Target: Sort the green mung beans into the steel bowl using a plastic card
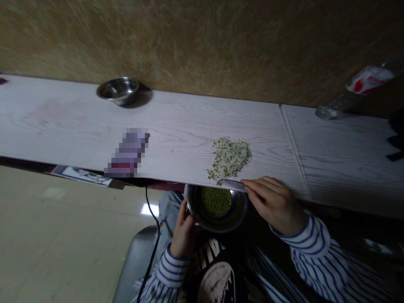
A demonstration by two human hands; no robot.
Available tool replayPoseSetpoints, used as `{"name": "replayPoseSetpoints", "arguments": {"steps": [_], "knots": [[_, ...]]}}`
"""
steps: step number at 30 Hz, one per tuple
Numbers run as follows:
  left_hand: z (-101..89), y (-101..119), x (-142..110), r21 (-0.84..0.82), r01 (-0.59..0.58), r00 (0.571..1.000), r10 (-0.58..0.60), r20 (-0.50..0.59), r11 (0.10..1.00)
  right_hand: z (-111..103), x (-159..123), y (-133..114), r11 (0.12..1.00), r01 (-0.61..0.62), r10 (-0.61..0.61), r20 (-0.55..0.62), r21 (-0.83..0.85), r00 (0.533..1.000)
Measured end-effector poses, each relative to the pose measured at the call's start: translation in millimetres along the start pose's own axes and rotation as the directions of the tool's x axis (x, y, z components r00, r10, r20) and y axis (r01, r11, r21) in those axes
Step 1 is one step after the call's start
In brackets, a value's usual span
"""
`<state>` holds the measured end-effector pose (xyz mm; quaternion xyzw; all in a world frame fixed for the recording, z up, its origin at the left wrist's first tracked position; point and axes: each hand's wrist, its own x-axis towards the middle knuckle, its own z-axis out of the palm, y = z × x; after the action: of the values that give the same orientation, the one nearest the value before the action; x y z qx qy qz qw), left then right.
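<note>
My left hand (pixel 184 229) grips the left rim of a metal bowl (pixel 241 210) just below the table's front edge. Green mung beans (pixel 216 200) cover part of the bowl's bottom. In my right hand (pixel 274 203) is a thin, flat, blade-shaped tool (pixel 232 183), pinched between thumb and fingers; its exact kind is unclear. The tool lies along the table edge above the bowl, its tip at the near side of a pile of white rice-like grains mixed with green beans (pixel 231 156).
A second metal bowl (pixel 119 91) stands by the wall at the back left. A pixelated, phone-like object (pixel 128 153) lies near the front edge. At the right, a clear plastic bottle (pixel 356 90) with a red-and-white label is near the wall. A black cable (pixel 154 235) hangs down.
</note>
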<state>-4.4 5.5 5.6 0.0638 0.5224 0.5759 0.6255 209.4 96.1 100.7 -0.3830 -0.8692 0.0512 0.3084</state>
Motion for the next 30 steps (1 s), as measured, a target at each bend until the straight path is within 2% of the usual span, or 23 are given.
{"name": "replayPoseSetpoints", "arguments": {"steps": [6, 16, 30], "knots": [[0.2, 0.5, -0.8, -0.035, 0.0, 1.0, 0.0, -0.001, 0.999, 0.5, -1.1, 0.9, 1.0, 0.002, -0.002, 0.002, 0.016, 1.0], [1.0, 2.5, -2.6, 0.014, -0.001, 1.0, 0.001, 0.006, 1.0, -0.3, 0.6, -1.7, 0.999, -0.008, 0.008, -0.005, 0.041, 1.0], [-2.7, -0.8, 0.4, -0.004, 0.003, 1.0, -0.003, -0.009, 1.0, 4.2, -1.2, -3.9, 0.999, 0.007, -0.007, 0.003, 0.04, 1.0]]}}
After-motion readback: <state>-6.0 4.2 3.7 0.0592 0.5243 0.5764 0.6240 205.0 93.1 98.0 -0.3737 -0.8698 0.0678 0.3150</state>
